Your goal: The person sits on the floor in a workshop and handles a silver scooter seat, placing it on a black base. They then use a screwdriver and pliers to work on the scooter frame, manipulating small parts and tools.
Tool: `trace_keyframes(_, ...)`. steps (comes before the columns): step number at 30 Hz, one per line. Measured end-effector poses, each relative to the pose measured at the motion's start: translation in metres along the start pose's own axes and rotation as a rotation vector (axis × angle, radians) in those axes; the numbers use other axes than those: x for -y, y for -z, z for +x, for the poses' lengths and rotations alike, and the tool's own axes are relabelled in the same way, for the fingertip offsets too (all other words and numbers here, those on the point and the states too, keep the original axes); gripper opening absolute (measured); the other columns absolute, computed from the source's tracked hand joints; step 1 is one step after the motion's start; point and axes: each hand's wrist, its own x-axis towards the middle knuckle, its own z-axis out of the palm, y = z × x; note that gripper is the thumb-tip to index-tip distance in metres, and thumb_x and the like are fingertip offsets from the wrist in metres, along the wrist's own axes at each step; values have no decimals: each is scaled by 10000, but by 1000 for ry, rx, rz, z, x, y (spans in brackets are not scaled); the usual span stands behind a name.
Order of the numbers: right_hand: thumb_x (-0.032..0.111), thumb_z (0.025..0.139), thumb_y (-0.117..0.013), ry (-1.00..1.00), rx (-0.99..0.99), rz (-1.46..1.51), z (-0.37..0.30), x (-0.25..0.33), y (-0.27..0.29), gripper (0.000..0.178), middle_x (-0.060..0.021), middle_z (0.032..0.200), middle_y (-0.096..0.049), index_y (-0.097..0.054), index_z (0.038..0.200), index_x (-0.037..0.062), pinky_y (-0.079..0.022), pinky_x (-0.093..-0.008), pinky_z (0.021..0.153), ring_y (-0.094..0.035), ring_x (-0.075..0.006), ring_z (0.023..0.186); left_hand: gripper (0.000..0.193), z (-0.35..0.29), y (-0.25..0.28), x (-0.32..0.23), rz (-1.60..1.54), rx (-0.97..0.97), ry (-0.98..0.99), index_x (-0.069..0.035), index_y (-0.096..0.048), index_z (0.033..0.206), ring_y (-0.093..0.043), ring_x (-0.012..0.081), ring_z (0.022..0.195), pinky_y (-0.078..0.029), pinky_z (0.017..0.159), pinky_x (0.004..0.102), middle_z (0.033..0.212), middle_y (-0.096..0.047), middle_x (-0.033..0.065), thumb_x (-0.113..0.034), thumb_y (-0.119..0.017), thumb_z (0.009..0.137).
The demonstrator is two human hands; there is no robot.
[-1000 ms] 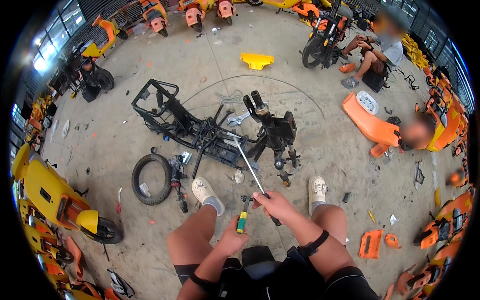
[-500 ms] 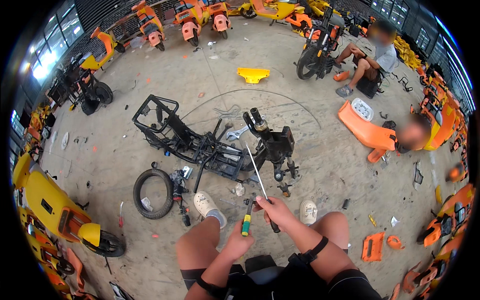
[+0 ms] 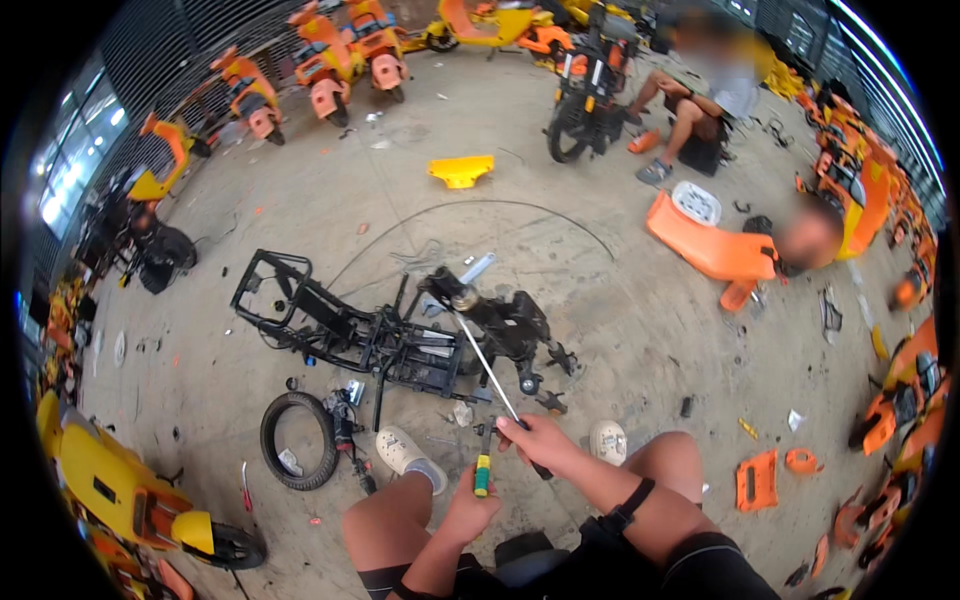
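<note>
My left hand (image 3: 470, 513) is closed round the yellow-and-green handle of a hammer (image 3: 484, 470), its dark metal end pointing away from me. My right hand (image 3: 545, 445) grips a long screwdriver (image 3: 490, 378) by its black handle, close beside the hammer. The silver shaft points up and left. Its tip overlaps the collar of a black front fork (image 3: 505, 330); whether it touches cannot be made out. The fork lies tilted at the front end of a stripped black scooter frame (image 3: 395, 345) on the floor.
An adjustable wrench (image 3: 478, 267) lies behind the fork. Left of my feet are a black tyre (image 3: 265, 440) and a handlebar part (image 3: 343, 425). An orange panel (image 3: 700, 240) lies right, near a seated person (image 3: 720, 90). Scooters, including a yellow one (image 3: 115, 470), stand around.
My view has shifted, so the surroundings sit lower and further left. The fork looks more tilted, and the screwdriver's tip now overlaps its collar. Both hands keep their holds.
</note>
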Motion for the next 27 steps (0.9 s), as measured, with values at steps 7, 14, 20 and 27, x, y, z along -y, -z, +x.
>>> trace_keyframes(7,437,911,-681,68,-15,-172,10,2,17,401,-34,800,-660,-646,973,43,-443,-275,558,-553,-95,639,663,15,-4,9,-11,-6,-62,-48,-403,1375,-562,146,736,-473,580,288,979,-552,57,-19,-623,750)
trace_keyframes(14,469,932,-642,-150,119,29,20,-1,30,465,-51,837,-675,-649,1014,12,-410,-257,470,-493,-85,528,642,26,-11,25,-3,0,-89,-42,-415,1368,-552,152,818,-480,713,295,992,-546,48,-29,-617,759)
trace_keyframes(20,321,957,-648,-44,106,-169,17,-1,23,333,-43,826,-652,-626,1054,3,-406,-248,475,-471,-77,520,679,16,-14,21,43,-26,76,-49,-395,1408,-606,215,858,-493,754,341,997,-603,108,-116,-632,776)
trace_keyframes(27,306,934,-686,-200,143,38,17,-10,13,306,-58,853,-657,-605,1023,24,-422,-257,494,-480,-78,544,573,8,-22,38,35,-131,-6,-64,-444,1316,-576,163,831,-483,706,317,955,-568,51,-72,-635,777)
